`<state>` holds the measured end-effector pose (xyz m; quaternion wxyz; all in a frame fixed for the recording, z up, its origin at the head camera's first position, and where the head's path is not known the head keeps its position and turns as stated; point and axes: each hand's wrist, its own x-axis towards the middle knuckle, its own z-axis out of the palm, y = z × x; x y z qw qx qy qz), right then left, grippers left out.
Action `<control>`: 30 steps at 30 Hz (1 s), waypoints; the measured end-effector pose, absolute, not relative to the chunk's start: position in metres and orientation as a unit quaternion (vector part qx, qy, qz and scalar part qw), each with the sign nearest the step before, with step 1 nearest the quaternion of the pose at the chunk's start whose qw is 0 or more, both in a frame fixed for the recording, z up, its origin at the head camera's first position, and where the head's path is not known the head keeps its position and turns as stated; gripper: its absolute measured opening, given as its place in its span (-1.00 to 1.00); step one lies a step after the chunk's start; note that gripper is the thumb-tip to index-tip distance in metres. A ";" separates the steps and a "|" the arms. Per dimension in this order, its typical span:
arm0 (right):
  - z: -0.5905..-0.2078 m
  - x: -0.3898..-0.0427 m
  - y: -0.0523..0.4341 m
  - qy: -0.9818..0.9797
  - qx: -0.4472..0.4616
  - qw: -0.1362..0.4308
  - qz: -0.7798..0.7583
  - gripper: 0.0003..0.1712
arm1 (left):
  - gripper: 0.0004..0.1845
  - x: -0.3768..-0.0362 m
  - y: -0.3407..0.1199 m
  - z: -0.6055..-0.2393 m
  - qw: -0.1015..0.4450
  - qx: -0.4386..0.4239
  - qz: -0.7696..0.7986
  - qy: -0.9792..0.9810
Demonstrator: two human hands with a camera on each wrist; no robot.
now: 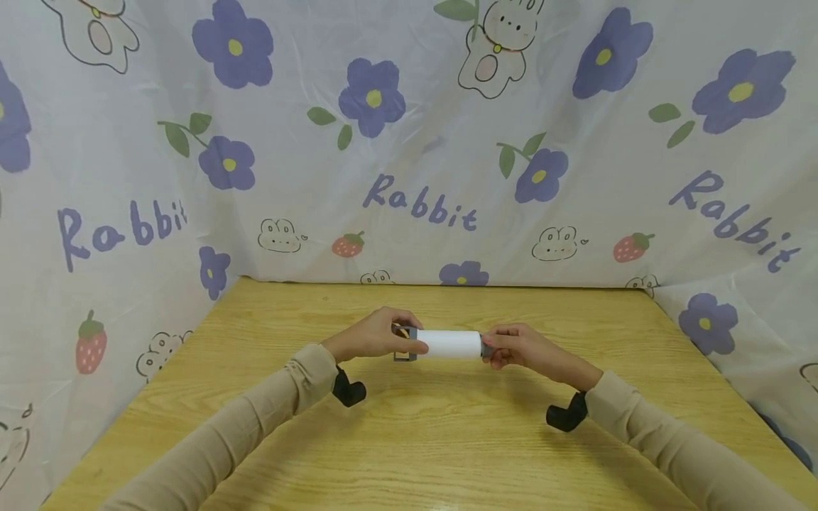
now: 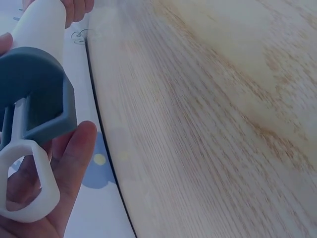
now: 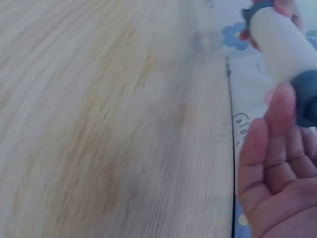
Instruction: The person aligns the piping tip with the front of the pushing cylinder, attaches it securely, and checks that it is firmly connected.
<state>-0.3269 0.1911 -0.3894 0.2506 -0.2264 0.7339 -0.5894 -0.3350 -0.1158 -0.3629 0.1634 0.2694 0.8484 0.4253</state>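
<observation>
A white tube (image 1: 450,343) with dark grey end pieces is held level above the table, between both hands. My left hand (image 1: 371,335) grips its left end, thumb in front and fingers behind. This end has a grey open-sided bracket (image 2: 37,74); a white rod ending in an oval loop (image 2: 52,186) runs through it, seen in the left wrist view. At the other end, my right hand (image 1: 522,346) pinches the grey cap (image 3: 306,94) between thumb and fingers. Part of the cap lies outside the right wrist view.
Below the hands spreads a yellow wood-grain table (image 1: 422,440). A white curtain (image 1: 422,156) printed with purple flowers, rabbits and strawberries hangs behind it and at both sides. Black wrist-worn devices (image 1: 350,389) sit under both tan sleeves (image 1: 255,411).
</observation>
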 end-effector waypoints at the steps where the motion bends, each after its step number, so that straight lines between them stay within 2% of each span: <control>1: -0.389 -0.327 0.191 0.726 -0.221 0.263 -0.596 -0.51 | -0.61 -0.334 -0.115 -0.363 0.163 0.269 0.426 0.848; 5: -0.386 -0.327 0.192 0.715 -0.200 0.292 -0.603 -0.42 | -0.66 -0.330 -0.113 -0.359 0.162 0.266 0.430 0.848; 10: -0.388 -0.325 0.193 0.737 -0.184 0.289 -0.583 -0.38 | -0.65 -0.331 -0.112 -0.360 0.158 0.269 0.422 0.851; 16: -0.392 -0.325 0.192 0.765 -0.183 0.287 -0.546 -0.20 | -0.62 -0.334 -0.112 -0.366 0.148 0.271 0.406 0.860; 19: -0.392 -0.324 0.192 0.786 -0.192 0.249 -0.532 -0.27 | -0.61 -0.334 -0.112 -0.366 0.150 0.268 0.408 0.860; 23: -0.390 -0.322 0.192 0.814 -0.245 0.165 -0.500 -0.58 | -0.60 -0.336 -0.112 -0.364 0.155 0.267 0.414 0.857; 28: -0.388 -0.320 0.192 0.827 -0.310 0.079 -0.463 -0.53 | -0.60 -0.338 -0.113 -0.362 0.150 0.272 0.416 0.855; 30: -0.388 -0.321 0.193 0.825 -0.322 0.065 -0.459 -0.56 | -0.60 -0.338 -0.112 -0.361 0.148 0.273 0.417 0.854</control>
